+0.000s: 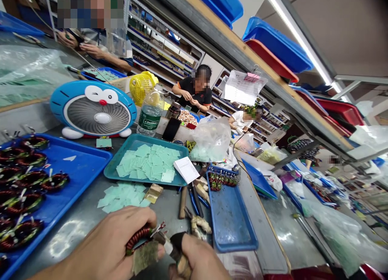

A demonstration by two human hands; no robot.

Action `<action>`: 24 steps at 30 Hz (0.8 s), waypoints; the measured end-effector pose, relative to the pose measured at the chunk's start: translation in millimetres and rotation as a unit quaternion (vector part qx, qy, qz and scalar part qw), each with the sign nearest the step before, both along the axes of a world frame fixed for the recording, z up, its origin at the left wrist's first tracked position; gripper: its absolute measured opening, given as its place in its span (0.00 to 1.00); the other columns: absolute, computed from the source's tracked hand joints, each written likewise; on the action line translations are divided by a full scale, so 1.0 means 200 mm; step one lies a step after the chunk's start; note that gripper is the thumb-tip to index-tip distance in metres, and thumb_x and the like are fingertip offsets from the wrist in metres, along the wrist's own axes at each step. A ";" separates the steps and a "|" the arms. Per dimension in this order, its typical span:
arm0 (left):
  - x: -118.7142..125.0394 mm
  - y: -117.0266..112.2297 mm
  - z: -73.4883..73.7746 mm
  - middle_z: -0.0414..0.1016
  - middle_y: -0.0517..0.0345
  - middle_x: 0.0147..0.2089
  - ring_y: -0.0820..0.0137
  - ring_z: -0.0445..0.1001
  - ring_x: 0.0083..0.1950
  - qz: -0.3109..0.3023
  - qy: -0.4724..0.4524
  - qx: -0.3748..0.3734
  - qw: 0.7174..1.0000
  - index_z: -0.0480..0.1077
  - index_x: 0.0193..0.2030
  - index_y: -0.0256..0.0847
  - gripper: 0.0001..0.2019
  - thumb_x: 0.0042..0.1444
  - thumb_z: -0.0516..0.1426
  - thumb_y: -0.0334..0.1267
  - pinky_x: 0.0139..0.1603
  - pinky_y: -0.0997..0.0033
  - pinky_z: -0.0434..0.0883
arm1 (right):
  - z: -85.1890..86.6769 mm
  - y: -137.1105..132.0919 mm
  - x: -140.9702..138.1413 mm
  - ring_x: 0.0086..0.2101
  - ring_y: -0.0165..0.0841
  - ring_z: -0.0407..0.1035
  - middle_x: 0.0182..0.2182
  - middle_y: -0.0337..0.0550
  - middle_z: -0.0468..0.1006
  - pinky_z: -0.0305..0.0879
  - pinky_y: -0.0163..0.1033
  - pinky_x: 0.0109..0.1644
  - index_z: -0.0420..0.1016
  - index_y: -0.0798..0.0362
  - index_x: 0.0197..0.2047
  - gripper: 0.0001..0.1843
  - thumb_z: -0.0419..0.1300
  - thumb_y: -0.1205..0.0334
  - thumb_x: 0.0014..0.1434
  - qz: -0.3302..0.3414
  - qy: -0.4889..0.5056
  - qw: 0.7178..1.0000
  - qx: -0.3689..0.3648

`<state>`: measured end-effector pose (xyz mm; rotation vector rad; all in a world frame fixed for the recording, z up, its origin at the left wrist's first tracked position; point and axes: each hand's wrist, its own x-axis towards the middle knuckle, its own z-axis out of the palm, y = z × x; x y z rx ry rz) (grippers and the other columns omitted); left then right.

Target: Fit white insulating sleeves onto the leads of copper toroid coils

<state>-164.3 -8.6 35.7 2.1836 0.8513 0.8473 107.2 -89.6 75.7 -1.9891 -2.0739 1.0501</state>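
Note:
My left hand (106, 237) is closed around a copper-wound toroidal coil (138, 236), whose bare wire leads (159, 228) point right. A piece of worn tape (145, 256) wraps a finger of that hand. My right hand (203, 253), with a black cover on its thumb, grips a tool with a wooden handle (183, 267) and a flat metal end. That end meets the coil's leads, or lies very close to them; the exact contact is hard to make out. Loose pale green square sheets (124, 196) lie just beyond my left hand.
A blue tray of wound coils (72, 167) stands left, a teal tray (110, 173) of green sheets ahead. Pliers (195, 201) and a narrow blue tray (233, 219) are right. Behind stand a cartoon fan (101, 118) and a bottle (150, 114). Co-workers sit across; a shelf hangs overhead.

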 end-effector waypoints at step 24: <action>-0.01 0.09 0.09 0.82 0.68 0.39 0.63 0.76 0.40 0.005 0.035 -0.283 0.958 0.71 0.47 0.49 0.24 0.50 0.78 0.43 0.41 0.70 0.72 | 0.04 0.11 0.07 0.53 0.49 0.80 0.52 0.47 0.84 0.71 0.46 0.57 0.82 0.46 0.54 0.19 0.77 0.65 0.61 0.003 0.053 0.997 0.060</action>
